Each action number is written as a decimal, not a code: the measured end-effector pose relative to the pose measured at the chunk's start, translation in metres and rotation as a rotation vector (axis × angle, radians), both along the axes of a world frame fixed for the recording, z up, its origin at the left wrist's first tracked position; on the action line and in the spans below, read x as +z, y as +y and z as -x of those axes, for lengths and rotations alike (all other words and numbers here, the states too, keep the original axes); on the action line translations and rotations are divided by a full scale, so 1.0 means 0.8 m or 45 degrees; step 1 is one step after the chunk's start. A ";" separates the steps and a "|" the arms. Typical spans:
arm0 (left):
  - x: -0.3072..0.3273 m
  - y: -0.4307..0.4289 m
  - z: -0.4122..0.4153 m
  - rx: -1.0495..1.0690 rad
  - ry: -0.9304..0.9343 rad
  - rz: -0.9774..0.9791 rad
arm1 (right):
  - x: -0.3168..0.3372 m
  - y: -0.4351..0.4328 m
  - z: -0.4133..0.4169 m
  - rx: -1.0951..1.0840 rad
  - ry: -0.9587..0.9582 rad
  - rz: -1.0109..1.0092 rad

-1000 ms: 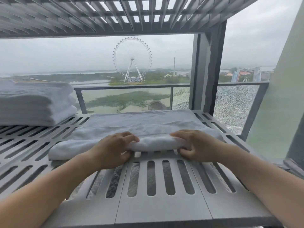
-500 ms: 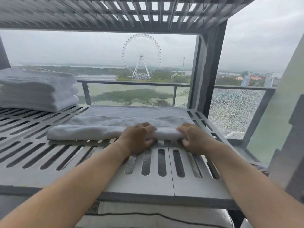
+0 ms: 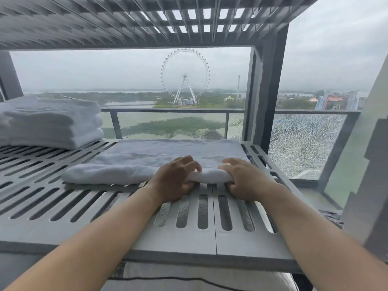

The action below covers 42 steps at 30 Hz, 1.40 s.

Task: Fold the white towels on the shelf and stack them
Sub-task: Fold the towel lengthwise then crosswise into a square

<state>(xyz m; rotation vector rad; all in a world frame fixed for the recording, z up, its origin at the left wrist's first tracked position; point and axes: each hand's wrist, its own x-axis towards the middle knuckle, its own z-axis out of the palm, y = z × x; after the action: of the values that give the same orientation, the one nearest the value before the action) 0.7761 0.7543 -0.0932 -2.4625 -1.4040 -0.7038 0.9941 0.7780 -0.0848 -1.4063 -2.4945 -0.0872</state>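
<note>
A white towel [image 3: 126, 164] lies spread on the grey slatted shelf [image 3: 63, 202], its near edge rolled into a thick fold. My left hand [image 3: 175, 178] grips that rolled edge near the middle, fingers curled over the top. My right hand [image 3: 244, 178] grips the same edge at its right end, close to the left hand. A stack of folded white towels [image 3: 52, 120] sits at the back left of the shelf, apart from both hands.
A slatted upper shelf [image 3: 147, 19] hangs overhead. A grey upright post [image 3: 266, 97] stands at the shelf's back right corner. Behind is a window with a balcony railing [image 3: 168, 111]. White bedding [image 3: 189, 280] shows below the shelf's front edge.
Both hands keep hold of the towel's rolled near edge and have come closer together toward its right end. The camera has pulled back, bringing the shelf's front edge into view.
</note>
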 end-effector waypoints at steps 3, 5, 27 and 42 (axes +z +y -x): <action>-0.002 0.000 0.001 0.042 -0.021 0.081 | -0.001 -0.003 0.006 0.003 0.031 0.145; -0.002 0.000 0.000 0.137 0.002 0.179 | 0.000 -0.004 0.009 -0.017 0.015 0.127; 0.002 0.002 0.002 0.094 0.080 0.321 | 0.019 0.040 0.039 -0.082 0.228 0.224; 0.002 0.131 -0.007 0.291 -0.183 0.463 | 0.000 0.092 0.046 -0.239 0.028 0.224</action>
<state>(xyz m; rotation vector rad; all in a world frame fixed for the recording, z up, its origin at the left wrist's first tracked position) 0.7816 0.8593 -0.0919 -2.4854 -1.9854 -0.6311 0.9573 0.8516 -0.0852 -1.7002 -2.3956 0.1131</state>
